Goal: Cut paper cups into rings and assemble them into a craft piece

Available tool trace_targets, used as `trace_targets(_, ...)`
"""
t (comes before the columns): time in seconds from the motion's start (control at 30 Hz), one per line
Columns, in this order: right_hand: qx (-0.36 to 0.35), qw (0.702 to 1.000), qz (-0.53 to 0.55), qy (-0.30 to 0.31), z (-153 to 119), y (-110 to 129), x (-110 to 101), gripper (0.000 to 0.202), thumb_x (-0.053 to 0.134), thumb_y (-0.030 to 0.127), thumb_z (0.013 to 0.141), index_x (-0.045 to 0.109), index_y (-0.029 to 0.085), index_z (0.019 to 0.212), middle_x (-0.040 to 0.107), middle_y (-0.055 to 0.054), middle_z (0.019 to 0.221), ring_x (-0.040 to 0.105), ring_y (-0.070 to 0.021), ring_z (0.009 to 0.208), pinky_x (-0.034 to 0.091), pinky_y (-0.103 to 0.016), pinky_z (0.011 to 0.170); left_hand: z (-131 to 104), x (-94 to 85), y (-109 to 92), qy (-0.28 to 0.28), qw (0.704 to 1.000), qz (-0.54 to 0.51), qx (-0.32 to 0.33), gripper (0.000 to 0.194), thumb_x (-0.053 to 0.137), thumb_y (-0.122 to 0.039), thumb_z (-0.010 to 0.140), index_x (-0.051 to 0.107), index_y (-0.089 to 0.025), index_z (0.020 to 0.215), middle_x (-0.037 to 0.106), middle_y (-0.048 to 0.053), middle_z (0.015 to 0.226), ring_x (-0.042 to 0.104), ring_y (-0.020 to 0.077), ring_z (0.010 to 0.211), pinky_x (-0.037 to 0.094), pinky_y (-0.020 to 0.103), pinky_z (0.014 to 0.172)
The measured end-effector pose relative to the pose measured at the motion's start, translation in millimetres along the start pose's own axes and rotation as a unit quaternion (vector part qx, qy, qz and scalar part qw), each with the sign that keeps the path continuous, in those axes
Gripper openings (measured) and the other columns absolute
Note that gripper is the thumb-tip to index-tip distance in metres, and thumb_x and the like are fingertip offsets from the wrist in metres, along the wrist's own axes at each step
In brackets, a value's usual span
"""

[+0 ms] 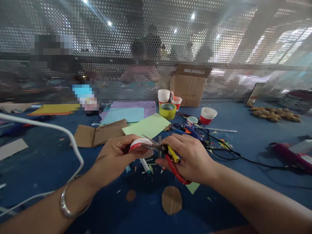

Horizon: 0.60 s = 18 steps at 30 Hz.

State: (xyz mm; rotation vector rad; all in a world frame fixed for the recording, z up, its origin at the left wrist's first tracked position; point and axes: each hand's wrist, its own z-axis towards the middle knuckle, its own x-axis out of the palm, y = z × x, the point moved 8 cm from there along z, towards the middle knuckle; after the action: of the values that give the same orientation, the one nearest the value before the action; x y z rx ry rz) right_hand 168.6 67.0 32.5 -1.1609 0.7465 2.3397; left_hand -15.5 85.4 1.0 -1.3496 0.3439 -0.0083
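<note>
The left hand (117, 151) pinches a red-and-white paper cup (141, 141) at nine o'clock from the scissors (163, 148), whose handles the right hand (187, 156) grips, blades parted. They point towards the left fingers, so an overlong snip could nick them; the thin cup might also buckle if squeezed, spoiling the cut above the tabletop (234, 113).
</note>
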Motion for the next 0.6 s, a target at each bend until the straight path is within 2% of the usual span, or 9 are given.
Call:
trace_targets(0.13,-0.024,0.999,-0.025,-0.011,-1,4,-2,0.036,0.062,0.051,0.102,0.068,0.016,0.105,0.071,-0.005,0.084,0.059,-0.0181,0.068,0.037,-0.03,0.064,0,1.5,-7,0.004,1.0,0.011,0.01,0.022,0.086,-0.041,0.084,0.086,-0.023,0.096,0.084,0.005,0.094,0.075,0.0204,0.084,0.061,0.025,0.074)
trace_targets(0.27,-0.041,0.998,-0.054,-0.015,-2,8,-1,0.026,0.061,0.042,0.102,0.068,0.016,0.1,0.069,-0.003,0.082,0.053,-0.0169,0.065,0.034,-0.031,0.062,-3,6.4,-20,0.017,0.998,0.052,0.043,0.019,0.085,-0.038,0.084,0.086,-0.022,0.095,0.084,0.005,0.088,0.075,0.0191,0.077,0.06,0.023,0.069)
trace_targets(0.37,-0.056,0.995,-0.083,-0.028,-3,12,-3,0.017,0.062,0.034,0.099,0.066,0.017,0.095,0.066,-0.002,0.078,0.049,-0.0173,0.063,0.032,-0.032,0.06,-8,9.8,-27,0.029,0.994,0.084,0.07,0.014,0.08,-0.03,0.088,0.086,-0.023,0.099,0.085,0.004,0.095,0.078,0.0203,0.084,0.061,0.024,0.076)
trace_targets(0.47,-0.078,0.991,-0.105,-0.035,-5,18,-5,0.012,0.061,0.027,0.097,0.064,0.019,0.09,0.064,-0.002,0.075,0.047,-0.0176,0.063,0.031,-0.033,0.06,-14,12.2,-33,0.037,0.986,0.124,0.105,0.018,0.075,-0.022,0.091,0.085,-0.027,0.105,0.085,0.003,0.104,0.08,0.0212,0.094,0.061,0.026,0.084)
trace_targets(0.6,-0.095,0.988,-0.12,-0.026,-6,24,-6,0.014,0.055,0.022,0.097,0.062,0.019,0.085,0.062,-0.002,0.072,0.045,-0.0176,0.06,0.031,-0.034,0.059,-19,13.4,-37,0.039,0.984,0.132,0.112,0.018,0.073,-0.023,0.092,0.085,-0.028,0.104,0.085,0.003,0.1,0.08,0.0214,0.089,0.061,0.026,0.078)
